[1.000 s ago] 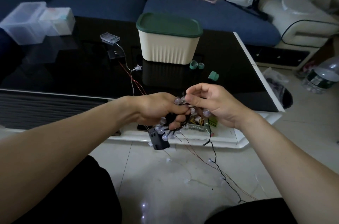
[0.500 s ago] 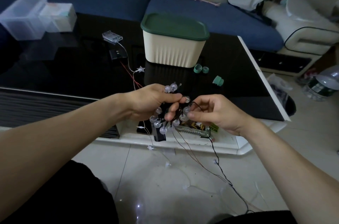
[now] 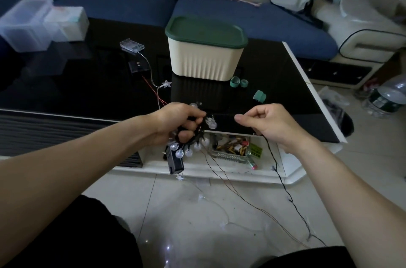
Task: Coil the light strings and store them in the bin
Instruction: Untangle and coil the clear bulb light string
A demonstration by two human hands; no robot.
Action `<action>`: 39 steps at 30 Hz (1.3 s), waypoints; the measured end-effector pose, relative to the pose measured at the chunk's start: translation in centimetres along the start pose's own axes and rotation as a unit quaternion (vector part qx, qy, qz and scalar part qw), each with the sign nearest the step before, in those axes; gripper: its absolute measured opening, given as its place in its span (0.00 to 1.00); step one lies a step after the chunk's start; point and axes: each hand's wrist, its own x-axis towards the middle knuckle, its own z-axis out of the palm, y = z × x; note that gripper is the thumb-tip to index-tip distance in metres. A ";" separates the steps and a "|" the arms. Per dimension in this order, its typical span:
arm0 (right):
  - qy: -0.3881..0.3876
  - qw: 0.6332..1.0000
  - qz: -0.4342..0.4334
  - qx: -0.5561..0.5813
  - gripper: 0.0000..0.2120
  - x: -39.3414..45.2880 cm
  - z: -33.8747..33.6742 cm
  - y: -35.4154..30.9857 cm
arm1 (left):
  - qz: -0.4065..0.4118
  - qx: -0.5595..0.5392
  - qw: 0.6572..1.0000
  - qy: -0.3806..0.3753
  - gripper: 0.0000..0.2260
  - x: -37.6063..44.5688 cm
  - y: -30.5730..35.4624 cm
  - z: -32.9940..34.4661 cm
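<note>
My left hand (image 3: 178,124) grips a coiled bundle of the black-wired light string (image 3: 193,147), its clear round bulbs hanging below the fingers and its black battery box (image 3: 175,161) dangling under it. My right hand (image 3: 267,125) pinches the loose black wire of the same string, which runs from the coil through the fingers and trails down to the floor (image 3: 294,204). A second string with star lights (image 3: 166,84) lies on the black table, tied to a clear battery box (image 3: 131,45). The cream bin (image 3: 204,59) stands behind with its green lid on.
Clear plastic boxes (image 3: 41,24) sit at the table's (image 3: 66,87) far left. Green rings (image 3: 238,82) and a green cap (image 3: 259,96) lie near the bin. A shelf under the table holds small clutter (image 3: 235,149). Thin wires trail over the tiled floor. A sofa stands behind.
My right hand has moved right and away from the left, drawing a length of black wire taut between them. The coil stays in my left hand.
</note>
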 end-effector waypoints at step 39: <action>-0.047 0.987 -0.138 -0.066 0.16 -2.3 3.5 -2.3 | 0.055 0.045 0.994 -0.080 0.13 -0.8 -0.1 2.7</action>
